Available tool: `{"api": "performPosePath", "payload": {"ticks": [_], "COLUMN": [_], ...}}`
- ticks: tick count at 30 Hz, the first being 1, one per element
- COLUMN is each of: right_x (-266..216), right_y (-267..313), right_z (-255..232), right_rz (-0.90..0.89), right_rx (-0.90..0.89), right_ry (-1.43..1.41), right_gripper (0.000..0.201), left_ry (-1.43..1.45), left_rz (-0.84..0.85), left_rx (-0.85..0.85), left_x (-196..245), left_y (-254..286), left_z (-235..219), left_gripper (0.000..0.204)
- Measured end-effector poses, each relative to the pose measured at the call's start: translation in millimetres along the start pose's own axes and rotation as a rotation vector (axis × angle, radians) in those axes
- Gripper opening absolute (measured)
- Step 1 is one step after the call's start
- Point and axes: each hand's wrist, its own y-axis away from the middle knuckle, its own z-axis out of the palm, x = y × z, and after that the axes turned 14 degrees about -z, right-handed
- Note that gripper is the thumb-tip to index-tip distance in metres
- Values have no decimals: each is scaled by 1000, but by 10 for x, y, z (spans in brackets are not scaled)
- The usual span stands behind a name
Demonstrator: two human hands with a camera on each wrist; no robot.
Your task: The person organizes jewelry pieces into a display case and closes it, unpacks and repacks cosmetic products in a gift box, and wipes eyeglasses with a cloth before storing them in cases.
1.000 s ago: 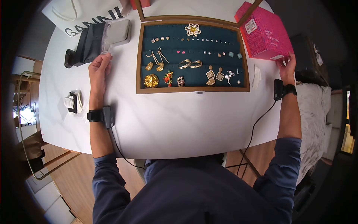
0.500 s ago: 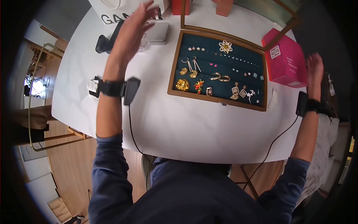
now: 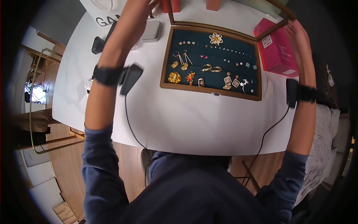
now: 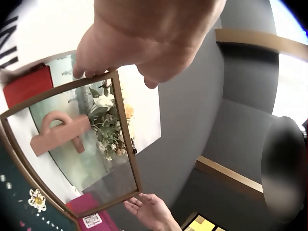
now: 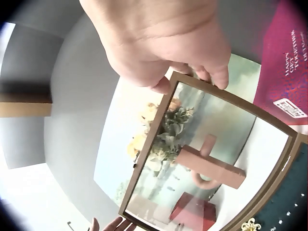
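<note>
A jewelry display case (image 3: pixel 186 89) lies on the table, its wooden-framed glass lid (image 4: pixel 126 132) raised. My left hand (image 3: pixel 134 20) reaches to the lid's left upper corner; in the left wrist view its fingertips overlap the frame there, the thumb apart. At the opposite corner is my right hand (image 3: pixel 299 41), fingers extended and right at the frame. In the left wrist view its palm (image 4: pixel 156 214) shows with loosely stretched fingers. Brooches, earrings and a gold flower brooch (image 3: pixel 215 39) sit on the dark green lining.
A pink box (image 3: pixel 276 56) stands beside the case's right edge. To the left are a grey box (image 3: pixel 152 30) and a white paper bag (image 3: pixel 87 5). Behind the lid are a red box (image 4: pixel 29 86), a pinkish block-and-arch object (image 4: pixel 57 134) and a flower picture (image 4: pixel 108 120).
My left hand has left the clear wrapping by the grey box and moved forward to the lid. The right hand has risen from beside the pink box to the lid's right corner.
</note>
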Motion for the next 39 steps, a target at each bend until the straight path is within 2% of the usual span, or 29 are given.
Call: {"api": "performPosePath", "payload": {"ticks": [2, 5, 7, 9, 10, 11, 15, 18, 21, 23, 24, 25, 26, 27, 28, 29, 30, 32, 39], "right_x": [-65, -277, -149, -67, -25, 27, 233, 300, 344, 351, 350, 338, 316, 293, 201, 63, -12, 28, 140], "right_y": [381, 1361, 1885, 2244, 2376, 2473, 2731, 2821, 2845, 2851, 2845, 2853, 2878, 2883, 2866, 2851, 2837, 2839, 2705], "right_z": [-165, -150, -136, -66, -50, -52, -64, -59, -54, -15, 13, 31, 41, 57, 118, 203, 263, 316, 296], "right_rz": [-53, -103, -21, 72, 154, 158, 157, 175, 244, 251, 258, 255, 119, -25, -32, -186, -342, -345, -353], "right_rx": [-70, -129, 16, 56, 92, 95, -10, -117, -112, -104, -97, -99, -146, -192, -191, -280, -368, -403, -430], "right_ry": [104, 94, 52, 101, 143, 145, 147, 209, 114, 125, 134, 132, 370, 606, 605, 812, 1018, 1046, 1126], "right_gripper": [44, 49, 51, 54, 58, 58, 67, 64, 66, 66, 66, 66, 66, 66, 66, 65, 64, 61, 45], "left_ry": [-28, 223, 278, 145, -6, -96, -161, -157, -269, -494, -495, -788, -1076, -1076, -1158, -1239, -1239, -1491, -1545], "left_rz": [-39, -232, -326, -400, -407, -425, -594, -634, -640, -559, -554, -399, -235, -232, -135, -39, -36, 89, 192], "left_rx": [57, 86, 115, 192, 225, 231, 196, 126, 87, 66, 69, 74, 77, 82, 122, 160, 162, -67, -146], "left_x": [-103, -126, -208, -350, -463, -546, -754, -882, -995, -996, -994, -995, -996, -947, -846, -765, -715, -661, -972], "left_y": [287, 956, 1335, 1578, 1678, 1760, 1984, 2025, 2024, 2019, 1996, 1977, 1959, 1906, 1828, 1760, 1699, 1595, 1308], "left_z": [-99, 35, 186, 256, 253, 255, 313, 303, 240, 205, 176, 147, 131, 157, 214, 265, 295, 341, 281], "left_gripper": [63, 67, 70, 73, 75, 74, 73, 75, 76, 80, 80, 83, 86, 86, 87, 89, 89, 85, 64]}}
